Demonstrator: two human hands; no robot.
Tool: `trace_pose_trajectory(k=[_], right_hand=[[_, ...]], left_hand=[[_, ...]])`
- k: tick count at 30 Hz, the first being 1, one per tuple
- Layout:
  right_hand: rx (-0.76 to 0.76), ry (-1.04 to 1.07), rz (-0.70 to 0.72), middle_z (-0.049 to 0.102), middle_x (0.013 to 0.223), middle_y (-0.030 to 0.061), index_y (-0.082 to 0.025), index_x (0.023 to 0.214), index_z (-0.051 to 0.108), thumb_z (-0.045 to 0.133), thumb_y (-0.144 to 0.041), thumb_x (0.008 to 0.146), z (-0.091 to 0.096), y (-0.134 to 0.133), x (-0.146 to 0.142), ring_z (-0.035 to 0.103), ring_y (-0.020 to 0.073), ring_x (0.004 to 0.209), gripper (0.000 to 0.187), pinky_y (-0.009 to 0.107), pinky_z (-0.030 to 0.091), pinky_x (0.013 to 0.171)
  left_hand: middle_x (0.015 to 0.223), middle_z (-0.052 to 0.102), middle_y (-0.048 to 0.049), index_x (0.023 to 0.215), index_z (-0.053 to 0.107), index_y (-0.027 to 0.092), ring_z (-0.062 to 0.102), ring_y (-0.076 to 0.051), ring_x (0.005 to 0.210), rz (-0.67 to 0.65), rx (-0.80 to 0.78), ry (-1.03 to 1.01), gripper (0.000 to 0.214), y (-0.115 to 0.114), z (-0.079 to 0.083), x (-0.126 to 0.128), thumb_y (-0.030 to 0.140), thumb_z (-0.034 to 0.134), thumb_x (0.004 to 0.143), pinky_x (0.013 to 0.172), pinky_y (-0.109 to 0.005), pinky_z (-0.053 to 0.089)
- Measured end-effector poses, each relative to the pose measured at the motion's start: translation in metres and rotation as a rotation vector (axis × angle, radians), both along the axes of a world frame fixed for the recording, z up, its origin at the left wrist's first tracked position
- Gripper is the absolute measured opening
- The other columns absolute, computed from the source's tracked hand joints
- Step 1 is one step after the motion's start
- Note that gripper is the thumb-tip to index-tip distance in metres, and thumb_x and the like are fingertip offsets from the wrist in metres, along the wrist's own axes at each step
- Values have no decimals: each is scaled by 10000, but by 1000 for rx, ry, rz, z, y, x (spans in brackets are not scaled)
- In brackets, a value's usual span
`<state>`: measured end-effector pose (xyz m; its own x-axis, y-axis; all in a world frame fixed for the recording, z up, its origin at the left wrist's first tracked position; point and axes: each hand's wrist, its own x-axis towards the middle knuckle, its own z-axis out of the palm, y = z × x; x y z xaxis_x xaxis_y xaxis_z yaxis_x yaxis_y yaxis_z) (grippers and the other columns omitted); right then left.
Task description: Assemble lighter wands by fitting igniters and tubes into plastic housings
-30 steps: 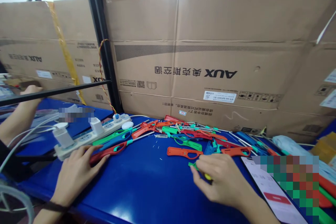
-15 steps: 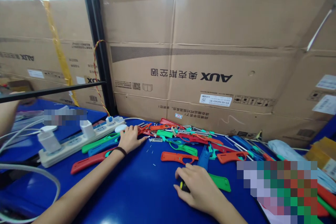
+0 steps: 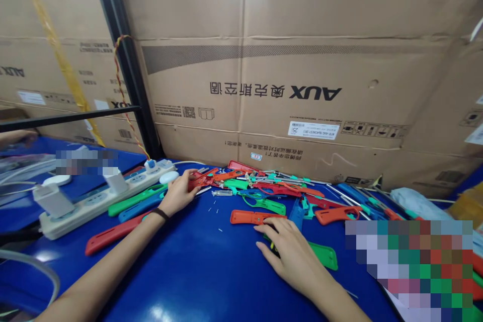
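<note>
My left hand (image 3: 181,192) reaches to the left end of a heap of lighter parts, its fingers closed on a red lighter casing (image 3: 202,179). Below that forearm lies another red casing (image 3: 113,234), with blue and green casings (image 3: 132,200) beside it. My right hand (image 3: 290,250) is over the front of the table, fingers curved around a small black-and-yellow handle (image 3: 273,247), mostly hidden under the palm. Its fingertips are close to an orange casing (image 3: 245,217). A green casing (image 3: 324,255) sticks out beyond the hand, and a blue one (image 3: 296,215) stands behind it.
A white power strip (image 3: 90,206) with plugged-in adapters runs along the left. Large cardboard (image 3: 264,60) forms the back wall, beside a black rack post (image 3: 128,60). Metal tubes (image 3: 343,198) and a light-blue bag (image 3: 415,201) lie at right. Another person's hand (image 3: 18,137) shows far left.
The view has tilted down and closer. My left fingers have gone from resting at the heap's edge to gripping a red casing. My right hand has shifted slightly forward, its fingers less curled.
</note>
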<state>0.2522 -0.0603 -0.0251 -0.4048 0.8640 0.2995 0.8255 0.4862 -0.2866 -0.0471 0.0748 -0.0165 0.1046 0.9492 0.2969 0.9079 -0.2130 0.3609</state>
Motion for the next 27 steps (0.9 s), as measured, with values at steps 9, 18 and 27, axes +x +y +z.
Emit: trace_pose_trajectory(k=[9,18,27], right_hand=[[-4,58,-4,639,985,38,-218,949,592,568,-197,862,6,0,1,587,223,961,93,398,465,871],[34,73,0,679,957,48,-195,958,611,536,-137,841,5,-1,1,619,215,936,151,419,467,897],[-5,119,32,634,1179,120,-134,1156,633,519,-273,904,0,-9,-9,542,257,1138,309,439,427,1000]], left_hand=[[1111,668,-101,1258,447,146,627,-267,1038,-159,-95,-34,608,-1,10,-20,290,513,672,884,-380,485],[1154,635,-72,1097,586,195,552,-286,1087,-105,50,17,395,-3,11,-14,276,423,747,1020,-491,317],[1096,605,-70,1012,624,214,516,-261,1076,-147,242,74,311,-6,4,-2,201,392,807,1012,-466,295]])
